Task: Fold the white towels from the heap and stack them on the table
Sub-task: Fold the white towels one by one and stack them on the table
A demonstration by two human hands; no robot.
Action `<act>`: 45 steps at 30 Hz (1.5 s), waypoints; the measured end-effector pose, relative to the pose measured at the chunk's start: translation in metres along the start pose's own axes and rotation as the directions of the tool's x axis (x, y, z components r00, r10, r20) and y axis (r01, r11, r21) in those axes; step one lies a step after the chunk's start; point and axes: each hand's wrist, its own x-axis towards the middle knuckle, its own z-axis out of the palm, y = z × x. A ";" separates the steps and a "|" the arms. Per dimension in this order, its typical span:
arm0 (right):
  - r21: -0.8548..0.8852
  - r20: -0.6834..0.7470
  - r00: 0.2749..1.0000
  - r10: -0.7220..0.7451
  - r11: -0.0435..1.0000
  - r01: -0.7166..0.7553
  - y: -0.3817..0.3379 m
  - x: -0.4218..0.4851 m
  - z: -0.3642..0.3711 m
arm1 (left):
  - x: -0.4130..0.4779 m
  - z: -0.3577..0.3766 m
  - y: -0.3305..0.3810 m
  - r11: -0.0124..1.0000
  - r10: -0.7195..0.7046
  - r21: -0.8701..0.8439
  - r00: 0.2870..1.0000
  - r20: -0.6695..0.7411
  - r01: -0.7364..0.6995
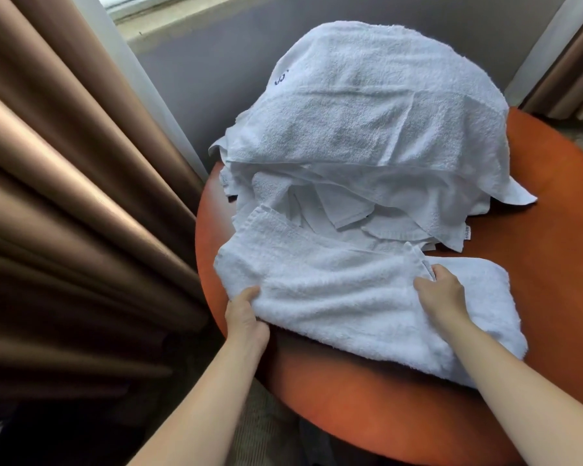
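A white towel (334, 290) lies across the near part of the round orange-brown table (552, 264), stretched between both hands and touching the front of the heap (367, 112) behind it. The left hand (246, 317) grips the towel's near left edge, thumb on top and fingers curled under the cloth. The right hand (441, 294) rests on the towel further right and pinches a raised fold at its far edge. The heap is piled high, one big towel draped over the looser ones. A small tag (467, 232) sticks out of the heap's right side, its print too small to read. Dark blue marking (281, 77) on the top towel is curved and only partly visible, unreadable. A brown curtain (64, 196) hangs left of the table
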 end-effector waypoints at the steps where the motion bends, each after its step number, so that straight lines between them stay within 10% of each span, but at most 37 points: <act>1: 0.002 -0.006 1.000 0.001 1.000 -0.001 0.000 0.000 0.000 | 0.001 0.000 0.003 1.000 -0.003 -0.013 0.999 -0.044 0.003; 7: 0.026 -0.024 1.000 -0.013 1.000 0.014 0.000 -0.006 0.000 | 0.005 -0.020 0.003 0.995 0.067 0.098 0.924 -0.377 -0.032; 12: 0.018 -0.051 0.998 -0.030 0.999 0.031 0.000 -0.010 0.001 | 0.009 -0.020 0.024 0.886 0.404 0.392 0.825 -0.394 -0.247; 16: 0.000 -0.035 0.999 -0.029 1.000 0.029 0.001 -0.011 0.002 | 0.026 -0.019 0.053 0.400 0.704 0.857 0.708 -0.060 -0.326; 21: 0.012 -0.020 1.000 0.006 1.000 -0.006 -0.001 -0.008 -0.003 | 0.054 0.016 0.066 0.039 0.410 0.927 0.852 0.326 -0.373; 25: 0.003 -0.018 1.000 0.023 1.000 -0.023 0.002 -0.007 -0.005 | 0.064 0.031 0.066 0.057 0.320 0.957 0.913 0.253 -0.285; 29: -0.002 -0.035 0.999 0.022 1.000 -0.022 0.003 -0.006 -0.005 | 0.064 0.032 0.069 -0.010 0.427 0.903 0.815 0.392 -0.429; 36: -0.007 -0.055 0.998 0.029 1.000 -0.029 0.005 -0.005 -0.005 | 0.071 0.027 0.072 0.208 0.406 0.741 0.745 0.529 -0.639; 45: 0.002 -0.061 0.998 0.016 1.000 -0.015 0.007 -0.004 -0.004 | 0.088 0.022 0.068 0.096 0.350 0.804 0.776 0.524 -0.587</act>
